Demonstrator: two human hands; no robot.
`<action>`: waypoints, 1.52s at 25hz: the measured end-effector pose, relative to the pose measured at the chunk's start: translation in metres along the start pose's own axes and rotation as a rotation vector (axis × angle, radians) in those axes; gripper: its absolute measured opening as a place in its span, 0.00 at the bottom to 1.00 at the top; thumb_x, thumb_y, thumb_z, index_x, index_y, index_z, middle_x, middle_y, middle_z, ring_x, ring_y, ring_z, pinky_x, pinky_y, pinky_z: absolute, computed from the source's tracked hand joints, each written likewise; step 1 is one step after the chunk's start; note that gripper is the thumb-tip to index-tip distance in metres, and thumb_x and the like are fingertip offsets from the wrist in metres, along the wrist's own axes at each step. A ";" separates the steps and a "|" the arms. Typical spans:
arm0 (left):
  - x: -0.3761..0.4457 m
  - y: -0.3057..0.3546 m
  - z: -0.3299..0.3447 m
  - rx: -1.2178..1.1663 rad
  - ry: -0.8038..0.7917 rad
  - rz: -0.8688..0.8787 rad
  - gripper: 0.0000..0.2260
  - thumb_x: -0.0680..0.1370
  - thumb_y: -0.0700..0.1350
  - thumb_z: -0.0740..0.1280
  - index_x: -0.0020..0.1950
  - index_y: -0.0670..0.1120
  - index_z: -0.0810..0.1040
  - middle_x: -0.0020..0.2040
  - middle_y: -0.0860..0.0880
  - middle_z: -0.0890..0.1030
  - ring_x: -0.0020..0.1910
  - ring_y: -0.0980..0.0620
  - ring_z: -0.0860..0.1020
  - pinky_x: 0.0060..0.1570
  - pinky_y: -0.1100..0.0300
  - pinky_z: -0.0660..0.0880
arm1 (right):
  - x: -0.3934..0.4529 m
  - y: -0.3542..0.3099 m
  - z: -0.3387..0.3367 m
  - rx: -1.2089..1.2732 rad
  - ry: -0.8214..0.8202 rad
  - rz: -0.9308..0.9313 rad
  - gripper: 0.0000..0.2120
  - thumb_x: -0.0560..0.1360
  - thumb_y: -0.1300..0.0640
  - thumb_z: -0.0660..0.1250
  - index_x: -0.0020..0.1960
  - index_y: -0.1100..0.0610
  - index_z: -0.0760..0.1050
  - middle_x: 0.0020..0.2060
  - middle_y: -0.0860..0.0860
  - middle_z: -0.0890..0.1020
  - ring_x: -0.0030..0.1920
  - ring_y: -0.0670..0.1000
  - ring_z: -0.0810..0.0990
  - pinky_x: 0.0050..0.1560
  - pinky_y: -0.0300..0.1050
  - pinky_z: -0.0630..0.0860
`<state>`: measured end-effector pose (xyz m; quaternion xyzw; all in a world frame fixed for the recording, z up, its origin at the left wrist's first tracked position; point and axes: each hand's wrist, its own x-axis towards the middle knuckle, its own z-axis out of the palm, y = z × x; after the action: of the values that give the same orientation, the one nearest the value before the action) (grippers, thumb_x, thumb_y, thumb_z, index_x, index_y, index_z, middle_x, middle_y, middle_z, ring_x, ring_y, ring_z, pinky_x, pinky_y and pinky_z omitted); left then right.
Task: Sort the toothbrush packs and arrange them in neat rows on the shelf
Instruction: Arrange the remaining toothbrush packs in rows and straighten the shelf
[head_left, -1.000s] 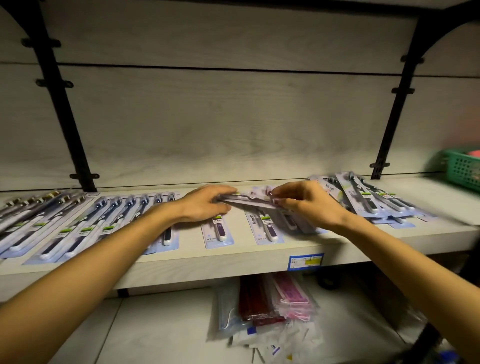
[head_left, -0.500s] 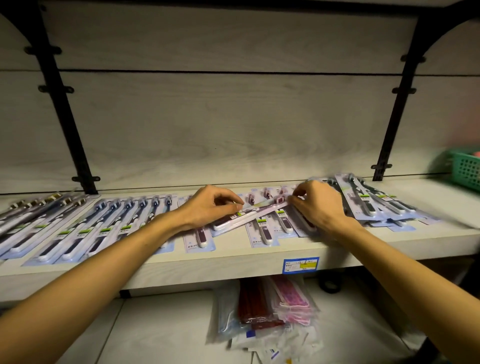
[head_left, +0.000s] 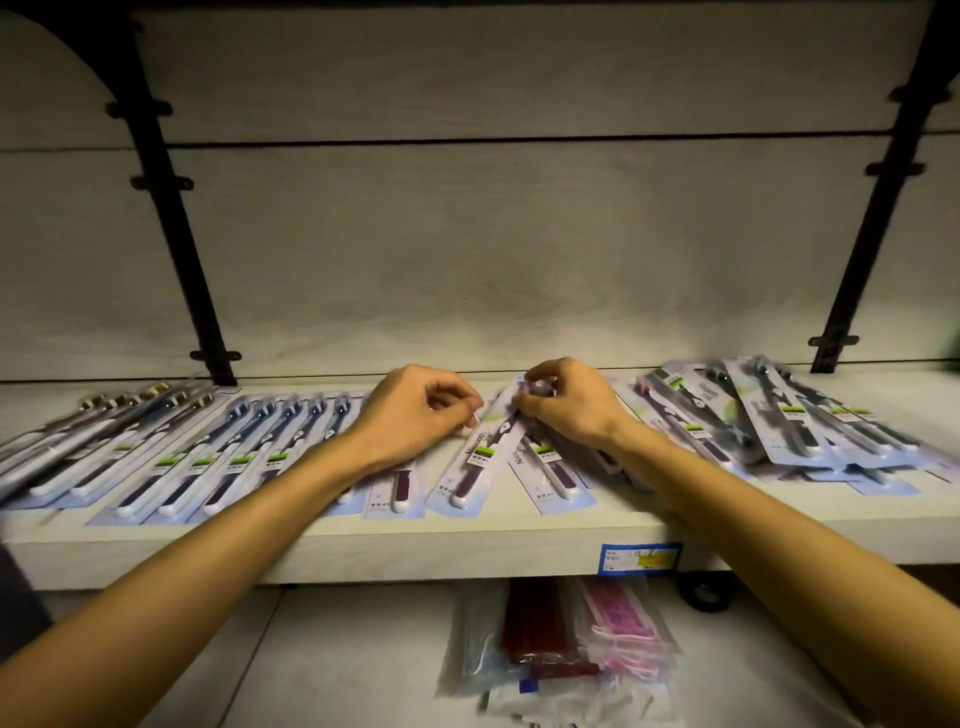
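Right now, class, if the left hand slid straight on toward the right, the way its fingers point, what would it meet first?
Probably the slanted purple-handled toothbrush pack lying just beyond the left hand, its fingertips almost at the pack's edge; then the right hand. Depth is hard to judge.

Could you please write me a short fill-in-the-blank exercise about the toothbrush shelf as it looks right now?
1. The untidy heap of toothbrush packs lies at the ____ end of the shelf.
2. The right hand pinches the top of a tilted pack whose brush handle is ____ in colour.
3. The blue price label sticks to the shelf's ____ edge.
4. The bagged goods lie ____ the shelf.

Missing words: right; purple; front; below
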<state>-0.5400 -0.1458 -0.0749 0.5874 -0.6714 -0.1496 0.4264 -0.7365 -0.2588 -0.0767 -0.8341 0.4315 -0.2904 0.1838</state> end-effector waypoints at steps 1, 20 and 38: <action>0.005 -0.001 -0.006 0.198 0.071 -0.009 0.04 0.78 0.47 0.71 0.48 0.52 0.85 0.44 0.54 0.87 0.44 0.54 0.85 0.52 0.53 0.81 | 0.005 -0.001 0.002 0.045 -0.014 0.006 0.18 0.72 0.47 0.73 0.59 0.54 0.82 0.50 0.51 0.85 0.50 0.52 0.82 0.51 0.44 0.76; 0.058 -0.042 -0.024 0.344 -0.175 -0.094 0.12 0.75 0.46 0.76 0.58 0.52 0.84 0.50 0.55 0.85 0.52 0.54 0.82 0.60 0.50 0.77 | 0.031 0.027 -0.003 -0.340 -0.182 -0.240 0.23 0.78 0.38 0.62 0.70 0.46 0.74 0.73 0.50 0.71 0.77 0.54 0.61 0.73 0.56 0.62; 0.083 -0.011 -0.024 0.797 -0.068 -0.129 0.09 0.74 0.54 0.73 0.54 0.57 0.83 0.53 0.55 0.84 0.55 0.49 0.80 0.53 0.55 0.77 | 0.028 0.044 -0.002 -0.313 -0.219 -0.140 0.31 0.78 0.33 0.57 0.77 0.45 0.64 0.72 0.52 0.71 0.70 0.57 0.71 0.72 0.56 0.65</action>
<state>-0.5103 -0.2178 -0.0353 0.7422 -0.6524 0.0766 0.1327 -0.7516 -0.3064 -0.0907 -0.9071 0.3897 -0.1396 0.0769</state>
